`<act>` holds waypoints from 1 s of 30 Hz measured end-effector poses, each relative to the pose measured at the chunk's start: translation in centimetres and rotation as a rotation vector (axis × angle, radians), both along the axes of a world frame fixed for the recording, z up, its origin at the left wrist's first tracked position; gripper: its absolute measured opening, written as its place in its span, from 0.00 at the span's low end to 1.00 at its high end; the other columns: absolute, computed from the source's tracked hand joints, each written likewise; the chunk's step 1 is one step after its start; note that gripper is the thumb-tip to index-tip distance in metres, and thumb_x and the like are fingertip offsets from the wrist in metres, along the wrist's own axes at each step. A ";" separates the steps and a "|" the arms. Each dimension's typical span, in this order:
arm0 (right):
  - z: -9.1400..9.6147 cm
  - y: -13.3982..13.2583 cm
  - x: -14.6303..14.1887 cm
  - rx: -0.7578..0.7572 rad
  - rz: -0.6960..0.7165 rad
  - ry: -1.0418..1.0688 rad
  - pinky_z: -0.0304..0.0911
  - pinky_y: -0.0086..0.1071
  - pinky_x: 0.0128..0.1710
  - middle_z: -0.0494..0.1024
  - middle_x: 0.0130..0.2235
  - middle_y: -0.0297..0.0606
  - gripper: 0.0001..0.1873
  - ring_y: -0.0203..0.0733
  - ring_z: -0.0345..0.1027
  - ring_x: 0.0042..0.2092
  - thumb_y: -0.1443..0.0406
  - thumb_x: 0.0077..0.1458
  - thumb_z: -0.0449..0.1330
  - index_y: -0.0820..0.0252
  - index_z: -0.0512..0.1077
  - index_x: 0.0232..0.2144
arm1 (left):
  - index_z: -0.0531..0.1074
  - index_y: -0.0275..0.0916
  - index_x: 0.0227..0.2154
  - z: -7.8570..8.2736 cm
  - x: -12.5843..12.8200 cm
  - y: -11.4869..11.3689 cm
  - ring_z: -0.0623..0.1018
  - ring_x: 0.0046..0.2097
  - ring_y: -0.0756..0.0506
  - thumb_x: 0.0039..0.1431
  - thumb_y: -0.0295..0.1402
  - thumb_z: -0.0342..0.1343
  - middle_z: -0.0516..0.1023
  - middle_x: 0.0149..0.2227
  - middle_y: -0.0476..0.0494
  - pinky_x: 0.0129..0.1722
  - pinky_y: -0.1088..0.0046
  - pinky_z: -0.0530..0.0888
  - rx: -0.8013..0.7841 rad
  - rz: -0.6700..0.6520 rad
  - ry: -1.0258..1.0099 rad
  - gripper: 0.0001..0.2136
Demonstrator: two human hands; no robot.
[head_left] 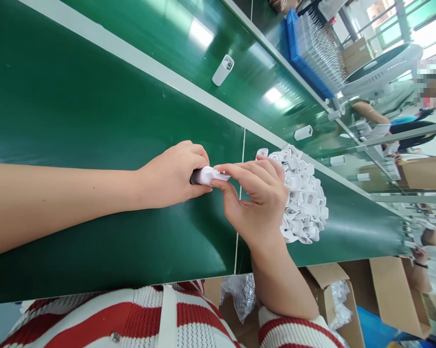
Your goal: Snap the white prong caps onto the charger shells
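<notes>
You are holding a small white part (205, 175) between both hands, just above the middle of the green worktop (76, 96). Your left hand (174, 176) is wrapping closed around its dark end, and your right hand (257, 198) is pinching its white end with thumb and fingertips. Whether the two ends are fully seated together cannot be told, since your fingers are covering the join.

As a judgement, this piece is mid-handling and much is left to do: a large pile (304, 198) of white pieces is lying just beyond your right hand, toward the worktop's far edge. Past the white rail (148, 65), only a few shells (223, 70) are lying well apart on the belt (246, 82).
</notes>
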State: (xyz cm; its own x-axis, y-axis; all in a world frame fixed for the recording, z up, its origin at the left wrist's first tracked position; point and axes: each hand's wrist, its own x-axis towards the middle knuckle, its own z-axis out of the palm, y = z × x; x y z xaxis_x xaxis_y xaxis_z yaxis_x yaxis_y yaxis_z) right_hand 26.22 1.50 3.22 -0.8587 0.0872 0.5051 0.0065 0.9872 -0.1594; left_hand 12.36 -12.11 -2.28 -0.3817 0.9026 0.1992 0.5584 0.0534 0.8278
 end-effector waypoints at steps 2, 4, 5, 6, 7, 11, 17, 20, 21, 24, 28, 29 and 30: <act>0.2 -0.3 0.0 0.073 -0.014 -0.014 0.58 0.44 0.61 0.84 0.35 0.30 0.07 0.40 0.75 0.37 0.69 0.64 0.63 0.51 0.79 0.37 | 0.81 0.41 0.34 0.0 0.0 0.0 0.75 0.49 0.39 0.60 0.41 0.61 0.79 0.43 0.43 0.46 0.61 0.73 0.006 0.003 0.005 0.10; 0.6 -0.4 -0.1 0.131 -0.015 -0.060 0.55 0.44 0.63 0.84 0.34 0.29 0.09 0.40 0.73 0.37 0.69 0.64 0.60 0.51 0.79 0.37 | 0.80 0.41 0.33 0.0 0.1 0.0 0.75 0.49 0.39 0.60 0.42 0.61 0.79 0.43 0.43 0.45 0.61 0.73 0.010 0.008 0.012 0.10; 0.9 -0.4 -0.2 0.149 -0.012 -0.093 0.54 0.44 0.64 0.83 0.34 0.29 0.09 0.40 0.73 0.37 0.69 0.65 0.60 0.50 0.79 0.37 | 0.80 0.41 0.33 0.0 0.1 0.0 0.75 0.49 0.39 0.60 0.42 0.61 0.79 0.43 0.43 0.45 0.61 0.73 0.009 0.013 0.013 0.10; 1.2 -0.3 -0.4 0.160 -0.002 -0.126 0.53 0.44 0.65 0.83 0.33 0.28 0.10 0.39 0.72 0.37 0.69 0.65 0.59 0.50 0.79 0.36 | 0.80 0.41 0.33 0.1 0.1 0.0 0.75 0.49 0.39 0.59 0.43 0.61 0.79 0.43 0.43 0.45 0.61 0.73 0.006 0.018 0.010 0.11; 1.5 -0.1 -0.6 0.167 0.014 -0.158 0.52 0.45 0.66 0.82 0.33 0.28 0.11 0.39 0.72 0.37 0.69 0.65 0.58 0.50 0.79 0.36 | 0.80 0.41 0.32 0.1 0.1 0.0 0.75 0.49 0.39 0.59 0.43 0.62 0.79 0.43 0.43 0.45 0.61 0.73 0.001 0.022 0.003 0.11; 2.4 0.6 -1.2 0.170 0.090 -0.245 0.47 0.47 0.71 0.80 0.30 0.27 0.12 0.38 0.70 0.34 0.68 0.64 0.57 0.51 0.79 0.32 | 0.80 0.42 0.33 0.1 0.3 0.0 0.75 0.50 0.38 0.58 0.45 0.61 0.79 0.45 0.43 0.47 0.60 0.73 -0.028 0.023 -0.033 0.12; 1.0 0.5 -0.5 0.031 0.026 -0.154 0.48 0.46 0.71 0.83 0.35 0.27 0.07 0.37 0.75 0.37 0.65 0.65 0.60 0.50 0.80 0.38 | 0.80 0.43 0.43 0.9 -0.8 -0.4 0.74 0.54 0.37 0.54 0.45 0.64 0.78 0.49 0.43 0.53 0.61 0.72 -0.070 -0.059 -0.048 0.16; 0.1 0.3 -0.1 -0.043 -0.002 -0.094 0.50 0.45 0.71 0.84 0.37 0.28 0.07 0.38 0.77 0.38 0.65 0.66 0.60 0.51 0.79 0.39 | 0.77 0.47 0.53 2.3 -2.5 -0.9 0.74 0.55 0.38 0.50 0.44 0.67 0.77 0.54 0.47 0.54 0.65 0.72 -0.245 -0.215 -0.110 0.26; -0.1 0.3 0.0 -0.054 -0.005 -0.085 0.51 0.45 0.70 0.84 0.37 0.29 0.07 0.38 0.77 0.39 0.65 0.66 0.60 0.51 0.79 0.39 | 0.76 0.49 0.55 2.7 -3.1 -1.0 0.75 0.55 0.39 0.51 0.44 0.66 0.78 0.54 0.48 0.54 0.66 0.72 -0.300 -0.268 -0.151 0.26; -0.2 0.3 0.1 -0.080 0.007 -0.076 0.52 0.45 0.70 0.84 0.37 0.29 0.07 0.37 0.77 0.39 0.65 0.66 0.60 0.51 0.79 0.39 | 0.78 0.50 0.52 3.4 -4.0 -1.1 0.77 0.53 0.42 0.60 0.46 0.59 0.80 0.52 0.51 0.53 0.70 0.73 -0.345 -0.336 -0.303 0.19; 0.0 0.3 0.1 -0.097 -0.002 -0.089 0.52 0.45 0.71 0.84 0.37 0.29 0.06 0.38 0.77 0.39 0.64 0.66 0.60 0.51 0.79 0.40 | 0.82 0.50 0.47 3.1 -3.8 -0.8 0.79 0.52 0.42 0.64 0.46 0.54 0.82 0.51 0.51 0.53 0.68 0.76 -0.258 -0.303 -0.334 0.16; 0.0 0.3 0.1 -0.100 -0.007 -0.091 0.52 0.46 0.71 0.84 0.37 0.29 0.06 0.38 0.77 0.40 0.64 0.66 0.61 0.50 0.79 0.40 | 0.82 0.50 0.47 2.9 -3.7 -0.7 0.80 0.52 0.41 0.64 0.44 0.53 0.82 0.51 0.51 0.53 0.67 0.76 -0.247 -0.285 -0.339 0.16; 0.0 0.3 0.1 -0.105 -0.008 -0.090 0.52 0.46 0.71 0.84 0.37 0.29 0.06 0.38 0.77 0.40 0.64 0.66 0.61 0.50 0.79 0.40 | 0.82 0.49 0.47 2.8 -3.7 -0.6 0.80 0.53 0.41 0.63 0.42 0.52 0.83 0.51 0.51 0.53 0.67 0.76 -0.242 -0.248 -0.353 0.16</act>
